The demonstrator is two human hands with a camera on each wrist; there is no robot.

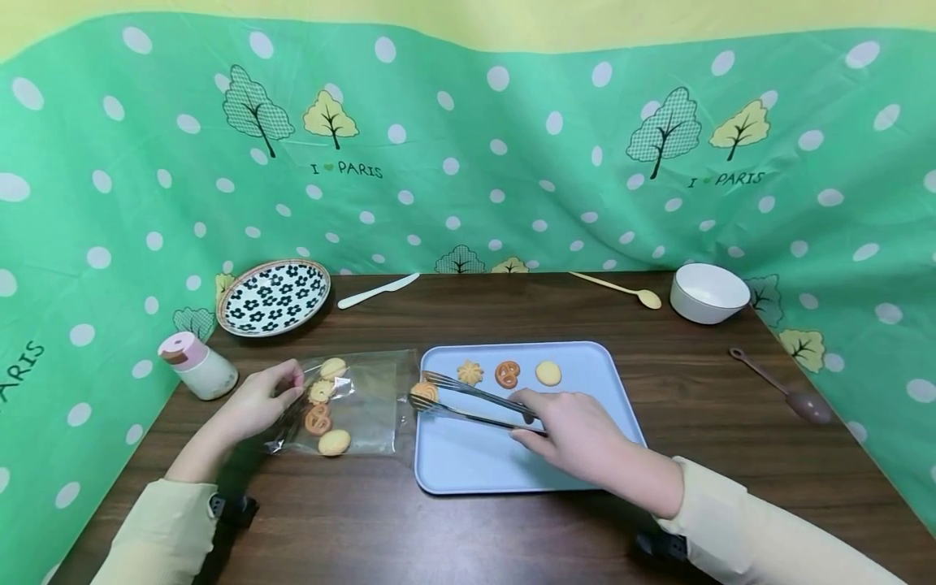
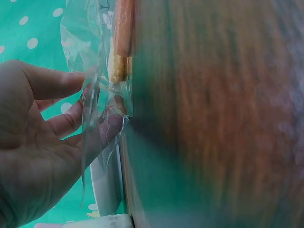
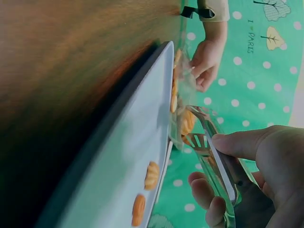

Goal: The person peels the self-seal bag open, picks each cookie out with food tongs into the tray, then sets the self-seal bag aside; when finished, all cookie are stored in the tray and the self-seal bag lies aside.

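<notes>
"What surrounds the tray [image 1: 468, 463]?"

"Beyond it, left: a patterned plate [image 1: 274, 299] and white knife [image 1: 379, 291]; right: a yellow spoon [image 1: 649, 299] and white bowl [image 1: 705, 309]. To its right, a brown spoon [image 1: 808, 406]. At its left edge, your clear bag [image 1: 374, 410] of cookies."

"Legible writing?"

"'PARIS', on the curtain [image 1: 512, 195] behind it."

"My hands?"

"Your left hand [image 1: 257, 404], left of it, pinches the bag's end. Your right hand [image 1: 581, 426], above it, grips tongs [image 1: 477, 394] — narrowed around a swirled cookie [image 1: 424, 392] at its left edge."
</notes>
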